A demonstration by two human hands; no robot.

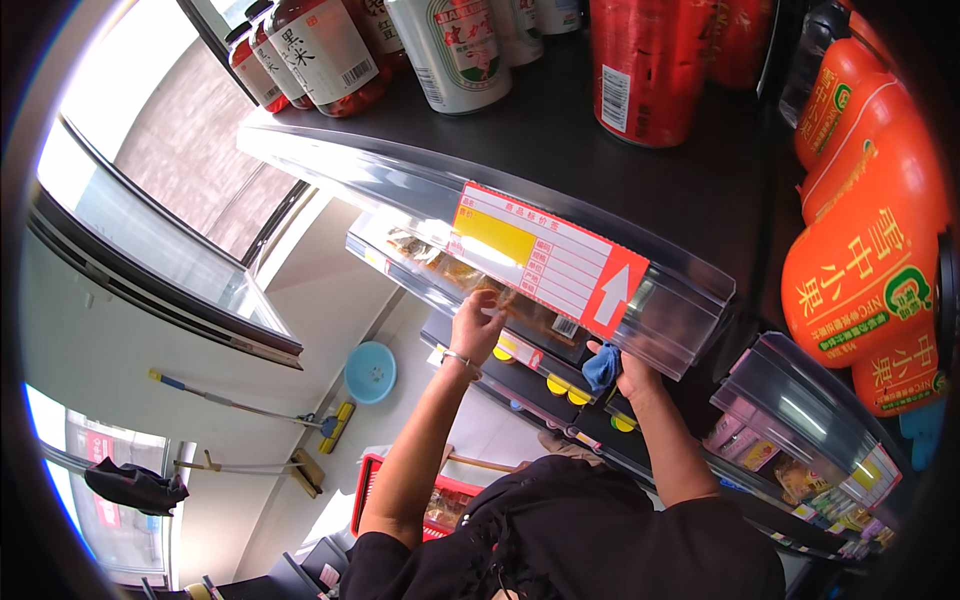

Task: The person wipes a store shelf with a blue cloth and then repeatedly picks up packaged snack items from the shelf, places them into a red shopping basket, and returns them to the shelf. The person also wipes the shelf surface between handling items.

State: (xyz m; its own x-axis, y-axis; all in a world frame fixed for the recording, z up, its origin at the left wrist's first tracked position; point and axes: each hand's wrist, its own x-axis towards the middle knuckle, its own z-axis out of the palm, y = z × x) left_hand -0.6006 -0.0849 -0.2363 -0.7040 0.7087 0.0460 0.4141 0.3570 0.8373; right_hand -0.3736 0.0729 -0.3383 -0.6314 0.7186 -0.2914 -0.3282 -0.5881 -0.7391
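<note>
My left hand (478, 326) is at the front of a lower shelf, its bent fingertips beside clear-wrapped packages (427, 257). Whether they grip a package cannot be made out. A blue cloth (602, 367) is in my right hand (636, 375), near the right end of that same shelf. Above both hands juts the clear plastic front guard (667, 300) of an upper shelf (540, 142). Fixed to the guard is a red, white and yellow price label (547, 255), which hides part of the lower shelf.
Silver cans (454, 52), a red can (645, 71) and dark-capped bottles (322, 56) stand on the upper shelf. Orange bottles (862, 255) line the right. Below are a red basket (365, 487), a blue basin (370, 373) and a sponge mop (337, 427). An open window sash (172, 247) juts out left.
</note>
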